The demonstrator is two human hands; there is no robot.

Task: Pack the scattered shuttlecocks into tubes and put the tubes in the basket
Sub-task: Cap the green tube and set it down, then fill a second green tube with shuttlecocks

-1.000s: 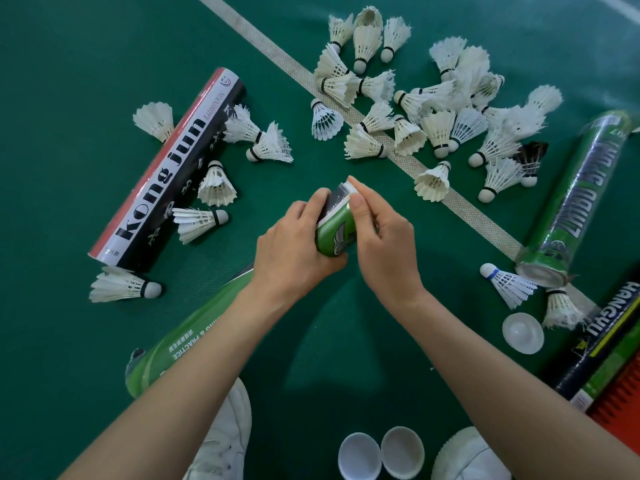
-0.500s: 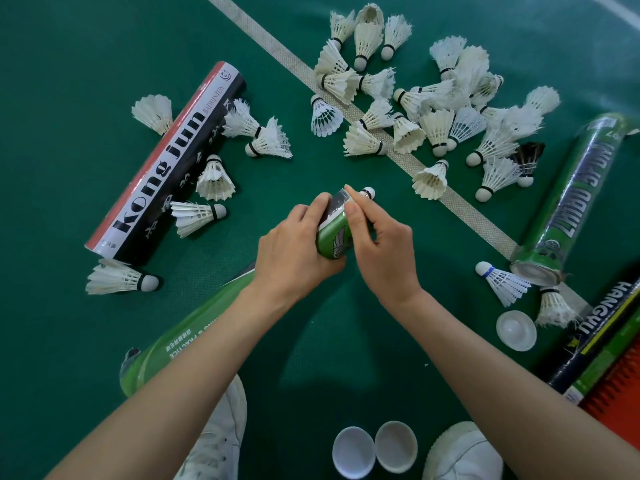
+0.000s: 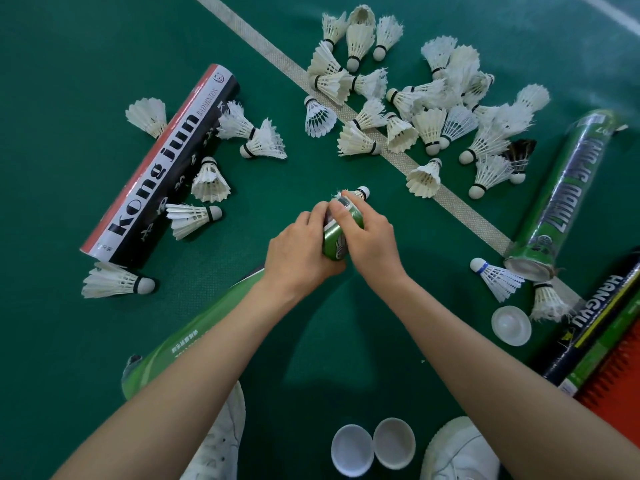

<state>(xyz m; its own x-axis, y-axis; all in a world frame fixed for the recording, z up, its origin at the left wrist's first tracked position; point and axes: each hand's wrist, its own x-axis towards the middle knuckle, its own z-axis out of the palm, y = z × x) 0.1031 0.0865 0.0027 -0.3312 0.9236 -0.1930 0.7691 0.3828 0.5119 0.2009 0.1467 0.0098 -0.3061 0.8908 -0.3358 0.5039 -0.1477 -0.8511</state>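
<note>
The left hand [image 3: 301, 251] is wrapped around a small green tube [image 3: 336, 241], holding it off the green floor [image 3: 69, 46] with its open end pointing away from the person. The right hand [image 3: 372, 239] is curled over that open end, thumb on the tube's wall and fingers closed around a shuttlecock [image 3: 361, 193] at the mouth. Its white cork pokes out past the index finger, and how far the feathers sit inside cannot be told. Beyond the hands, a heap of loose shuttlecocks [image 3: 415, 109] lies across a white court line [image 3: 242, 29]. More of them lie beside a black, white and red Kong jun tube [image 3: 159, 168] on the left. A long green tube [image 3: 194, 327] lies under the left forearm, another green tube [image 3: 561, 188] lies on the right, and a dark Hangyu tube [image 3: 595, 327] sits near the right edge beside a red ribbed object [image 3: 620, 372] cut off by the frame. One white cap [image 3: 510, 325] lies near the dark tube, and two caps [image 3: 372, 446] lie between the white shoes [image 3: 457, 452].
</note>
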